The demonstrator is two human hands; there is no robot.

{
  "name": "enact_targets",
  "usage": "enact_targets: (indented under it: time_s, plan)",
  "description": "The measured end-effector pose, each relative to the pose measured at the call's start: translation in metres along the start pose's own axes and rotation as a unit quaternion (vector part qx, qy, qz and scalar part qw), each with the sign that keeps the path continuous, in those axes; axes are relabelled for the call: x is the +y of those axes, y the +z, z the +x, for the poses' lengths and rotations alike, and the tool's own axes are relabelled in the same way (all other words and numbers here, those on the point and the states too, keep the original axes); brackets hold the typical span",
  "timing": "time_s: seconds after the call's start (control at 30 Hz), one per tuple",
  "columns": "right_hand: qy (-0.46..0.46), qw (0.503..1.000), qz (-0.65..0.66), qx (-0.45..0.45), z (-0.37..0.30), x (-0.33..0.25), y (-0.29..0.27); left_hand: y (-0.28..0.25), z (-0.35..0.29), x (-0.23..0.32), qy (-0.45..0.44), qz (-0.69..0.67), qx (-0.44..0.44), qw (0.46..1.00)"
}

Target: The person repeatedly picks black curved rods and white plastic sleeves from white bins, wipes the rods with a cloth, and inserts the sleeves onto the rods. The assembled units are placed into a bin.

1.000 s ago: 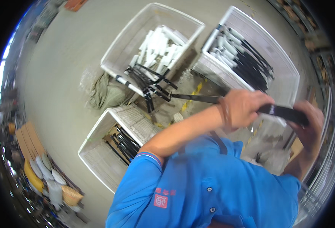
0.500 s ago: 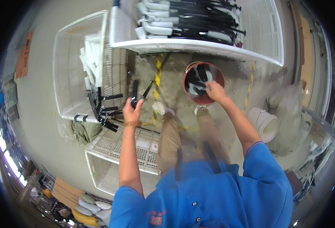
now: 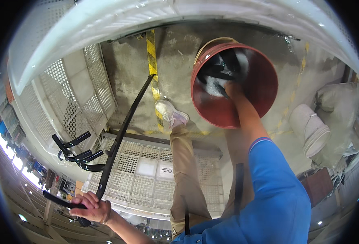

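Standing beside a white latticed crate (image 3: 126,171), near a red bucket (image 3: 265,81). Gripping a long black bar (image 3: 112,154) by its near end in the left hand (image 3: 90,207), slanting past the crate. Dipping the right hand (image 3: 231,88) among dark pieces (image 3: 230,61) inside the bucket, too hidden to tell open from closed

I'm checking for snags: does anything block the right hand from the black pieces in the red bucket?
Nothing visible does: the right hand is down inside the red bucket, right beside the black pieces.
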State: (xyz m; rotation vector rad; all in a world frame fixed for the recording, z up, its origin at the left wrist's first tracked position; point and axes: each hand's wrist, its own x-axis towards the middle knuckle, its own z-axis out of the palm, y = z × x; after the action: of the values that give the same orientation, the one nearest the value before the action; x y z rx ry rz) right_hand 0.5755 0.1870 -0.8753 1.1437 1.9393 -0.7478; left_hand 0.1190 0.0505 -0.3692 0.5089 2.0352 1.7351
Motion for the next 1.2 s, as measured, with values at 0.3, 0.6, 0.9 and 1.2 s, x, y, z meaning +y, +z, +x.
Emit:
enact_targets:
  time_s: [0.3, 0.6, 0.9, 1.2]
  plan:
    - [0.041, 0.992, 0.115, -0.023, -0.086, -0.009, -0.124, 0.024, -0.023, -0.003, -0.004, 0.041, 0.056, 0.998]
    - [-0.062, 0.903, 0.4, 0.146, -0.332, 0.053, -0.305, 0.124, -0.023, 0.033, -0.126, 0.163, -0.139, 0.969]
    - [-0.2, 0.819, 0.355, 0.404, -0.547, 0.015, -0.452, 0.147, -0.059, 0.28, 0.139, 0.245, -0.427, 0.859]
    - [-0.318, 0.743, 0.122, 0.576, -0.662, -0.007, -0.519, 0.162, -0.11, 0.4, 0.221, 0.237, -0.501, 0.802]
